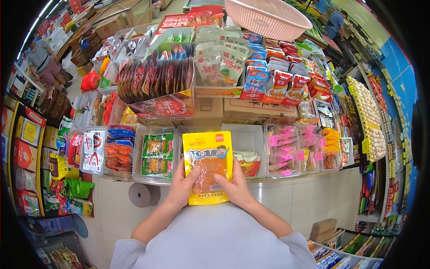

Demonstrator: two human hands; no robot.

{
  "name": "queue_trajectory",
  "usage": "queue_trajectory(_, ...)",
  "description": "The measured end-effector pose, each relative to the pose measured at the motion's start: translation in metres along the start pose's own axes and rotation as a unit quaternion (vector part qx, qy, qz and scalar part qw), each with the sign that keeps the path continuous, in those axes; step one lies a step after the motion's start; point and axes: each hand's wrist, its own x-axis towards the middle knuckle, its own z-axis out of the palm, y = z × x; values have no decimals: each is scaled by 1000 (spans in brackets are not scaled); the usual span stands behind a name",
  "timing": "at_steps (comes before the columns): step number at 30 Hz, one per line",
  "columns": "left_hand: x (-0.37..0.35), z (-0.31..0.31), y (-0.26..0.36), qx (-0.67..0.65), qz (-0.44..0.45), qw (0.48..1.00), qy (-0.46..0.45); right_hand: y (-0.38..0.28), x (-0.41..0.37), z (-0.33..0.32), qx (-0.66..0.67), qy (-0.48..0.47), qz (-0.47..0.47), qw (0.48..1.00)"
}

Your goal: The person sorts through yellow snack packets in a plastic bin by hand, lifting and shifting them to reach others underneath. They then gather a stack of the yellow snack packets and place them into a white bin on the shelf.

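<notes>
A yellow snack packet [207, 142] with blue lettering and a see-through window on orange-brown food is held upright in front of my body. My left hand [182, 184] grips its left edge, thumb across the front. On the opposite edge my right hand [233, 186] holds it the same way, thumb pressed near the barcode. The fingers behind the packet are hidden. Just beyond it stand a clear bin of green packets [156, 152], to the left, and a white box [253, 134] with a few packets at its bottom, to the right.
Behind the bins rise boxes of dark packets [156, 80], white pouches [219, 62] and blue packets [255, 80]. A pink basket [268, 18] sits at the back. Egg trays [367, 112] line the right side. A grey roll [144, 195] is below the counter. Two people stand farther off.
</notes>
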Motion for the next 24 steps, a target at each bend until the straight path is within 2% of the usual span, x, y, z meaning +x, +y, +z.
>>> queue_trajectory(7,0,-13,-6,24,-8,999,22,-3,-2,13,16,13,4,1000)
queue_trajectory(10,-1,-20,5,93,-47,995,-1,-1,-3,19,10,25,4,1000)
queue_trajectory(13,2,-24,9,140,-32,989,-40,4,-6,24,13,40,5,999)
queue_trajectory(21,4,-31,10,107,-47,990,-75,10,-17,32,-33,81,9,996)
queue_trajectory(24,5,-31,7,93,-43,991,-91,9,-20,31,-3,87,28,996)
